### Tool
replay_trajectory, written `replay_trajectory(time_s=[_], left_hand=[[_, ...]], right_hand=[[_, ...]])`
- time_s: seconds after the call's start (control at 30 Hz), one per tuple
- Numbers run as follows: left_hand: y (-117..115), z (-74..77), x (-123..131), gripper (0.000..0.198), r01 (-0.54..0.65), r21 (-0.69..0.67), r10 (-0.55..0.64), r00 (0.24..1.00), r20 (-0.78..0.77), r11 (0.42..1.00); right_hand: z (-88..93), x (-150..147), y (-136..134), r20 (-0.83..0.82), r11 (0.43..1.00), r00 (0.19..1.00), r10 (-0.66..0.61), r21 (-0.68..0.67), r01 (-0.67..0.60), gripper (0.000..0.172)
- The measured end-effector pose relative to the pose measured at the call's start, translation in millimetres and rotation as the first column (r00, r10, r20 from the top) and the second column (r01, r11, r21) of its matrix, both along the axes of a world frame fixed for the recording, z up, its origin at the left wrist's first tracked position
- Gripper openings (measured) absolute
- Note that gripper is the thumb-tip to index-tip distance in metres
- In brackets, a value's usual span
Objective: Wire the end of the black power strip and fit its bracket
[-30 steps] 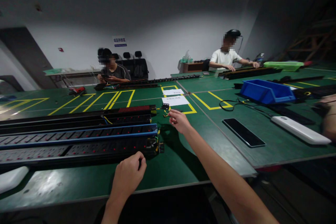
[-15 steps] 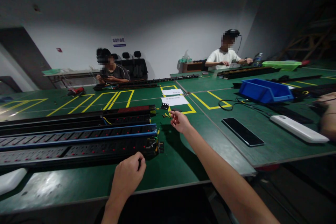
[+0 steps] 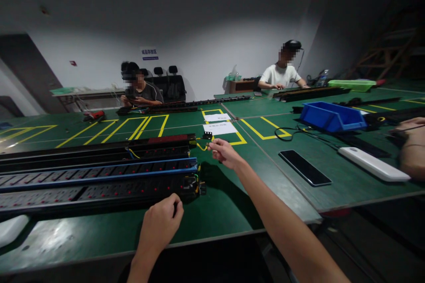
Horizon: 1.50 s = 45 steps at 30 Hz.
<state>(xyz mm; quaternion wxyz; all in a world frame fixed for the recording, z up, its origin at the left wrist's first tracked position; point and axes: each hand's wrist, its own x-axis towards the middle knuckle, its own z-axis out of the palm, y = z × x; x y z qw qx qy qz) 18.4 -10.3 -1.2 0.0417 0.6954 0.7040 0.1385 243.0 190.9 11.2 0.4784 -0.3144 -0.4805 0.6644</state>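
Observation:
My right hand [image 3: 224,152] reaches past the ends of the long power strips. Its thumb and forefinger are pinched on the tip of a yellow wire [image 3: 201,147], which comes out of a strip's end. Just beyond the fingers lies a small black part with notches [image 3: 207,135]. My left hand [image 3: 163,216] is curled closed near the table edge, beside the nearest power strip [image 3: 133,185], with nothing visible in it. A blue-edged power strip [image 3: 133,168] lies behind that one, and a black strip with a dark red section [image 3: 169,139] lies farther back.
White paper sheets [image 3: 219,128] lie within yellow tape on the green table. To the right are a phone [image 3: 304,167], a white power bank [image 3: 373,164] with a cable, and a blue bin [image 3: 332,117]. Another person's hand [image 3: 413,150] is at the right edge. Two people sit across.
My right hand has moved slightly left, and the yellow wire now meets its fingertips. My left hand stays in place. The person in white across the table has lowered their hands.

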Motion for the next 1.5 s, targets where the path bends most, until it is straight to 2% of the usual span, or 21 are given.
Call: replay_trajectory(time_s=[0.17, 0.27, 0.33, 0.43, 0.5, 0.53, 0.6, 0.67, 0.73, 0.8, 0.9, 0.97, 1.03, 1.1, 1.17, 1.27, 1.37, 1.43, 1.5], left_hand=[[-1, -0.7, 0, 0.021, 0.002, 0.004, -0.002, 1.0, 0.003, 1.0], [-2, -0.5, 0, 0.022, 0.004, 0.01, -0.004, 1.0, 0.003, 1.0], [-1, -0.3, 0, 0.022, 0.003, 0.01, -0.003, 1.0, 0.004, 1.0], [-1, -0.1, 0, 0.022, 0.001, -0.002, -0.001, 1.0, 0.003, 1.0], [0, -0.5, 0, 0.022, 0.003, -0.006, -0.003, 1.0, -0.003, 1.0], [0, -0.8, 0, 0.021, 0.006, -0.004, -0.006, 1.0, -0.006, 1.0], [-1, -1.5, 0, 0.022, 0.01, 0.002, -0.01, 1.0, -0.008, 1.0], [-1, -1.9, 0, 0.022, 0.013, -0.001, -0.013, 1.0, -0.004, 1.0], [-2, -1.9, 0, 0.022, 0.011, -0.01, -0.011, 1.0, -0.001, 1.0], [-1, -1.7, 0, 0.022, 0.006, -0.019, -0.006, 1.0, 0.001, 1.0], [-1, -1.8, -1, 0.023, 0.004, -0.026, -0.004, 1.0, -0.001, 1.0], [-1, -2.3, -1, 0.023, 0.01, -0.026, -0.01, 1.0, 0.0, 1.0], [-1, -2.3, -1, 0.023, 0.014, -0.024, -0.014, 1.0, 0.003, 1.0], [-2, -1.5, 0, 0.023, 0.009, -0.023, -0.009, 1.0, 0.0, 1.0], [-2, 0.1, 0, 0.023, 0.002, -0.029, -0.002, 1.0, -0.007, 1.0], [-3, 2.1, 1, 0.022, -0.001, -0.029, 0.0, 1.0, -0.018, 1.0], [-2, 2.1, 1, 0.022, 0.0, -0.012, 0.0, 1.0, -0.018, 1.0], [-2, 1.3, 1, 0.022, 0.001, -0.002, -0.001, 1.0, -0.017, 1.0], [-2, 0.4, 1, 0.022, 0.004, 0.003, -0.003, 1.0, -0.022, 1.0]], right_hand=[[1.8, -1, -2, -0.015, 0.997, 0.997, 0.076, 0.013, -0.076, 0.041], [0.4, 0, 0, -0.044, 0.999, 0.998, -0.036, 0.003, 0.036, 0.039], [0.1, 2, 0, 0.003, 0.997, 0.997, -0.073, 0.016, 0.073, 0.038], [2.9, 5, -3, 0.116, 0.996, 0.991, 0.062, 0.05, -0.069, 0.035], [5.8, 6, -6, 0.091, 0.985, 0.983, 0.157, 0.056, -0.163, 0.034], [6.9, 6, -7, 0.042, 0.984, 0.985, 0.168, 0.053, -0.17, 0.035], [7.3, 4, -8, -0.051, 0.995, 0.994, 0.094, 0.038, -0.092, 0.038], [5.3, 3, -7, -0.036, 1.0, 0.999, -0.001, 0.027, 0.002, 0.043], [2.4, 2, -5, 0.085, 0.999, 0.995, 0.045, 0.024, -0.047, 0.046], [0.4, 3, -4, 0.092, 0.996, 0.992, 0.085, 0.008, -0.086, 0.048], [0.6, 4, -3, 0.068, 1.0, 0.998, -0.01, 0.013, 0.009, 0.052], [2.4, 5, -4, 0.102, 1.0, 0.995, 0.02, 0.009, -0.021, 0.053], [5.1, 6, -6, 0.078, 0.99, 0.987, 0.14, -0.01, -0.139, 0.05], [7.7, 6, -8, -0.005, 0.98, 0.98, 0.198, -0.015, -0.198, 0.045], [9.3, 5, -9, -0.048, 0.986, 0.985, 0.164, -0.016, -0.165, 0.04], [9.2, 3, -10, 0.011, 0.993, 0.993, 0.116, 0.005, -0.116, 0.033], [7.8, 0, -11, 0.081, 0.984, 0.982, 0.169, 0.051, -0.173, 0.03], [7.0, -2, -11, 0.033, 0.983, 0.982, 0.184, 0.02, -0.185, 0.03], [5.9, -3, -10, -0.052, 0.991, 0.992, 0.118, -0.05, -0.121, 0.032]])
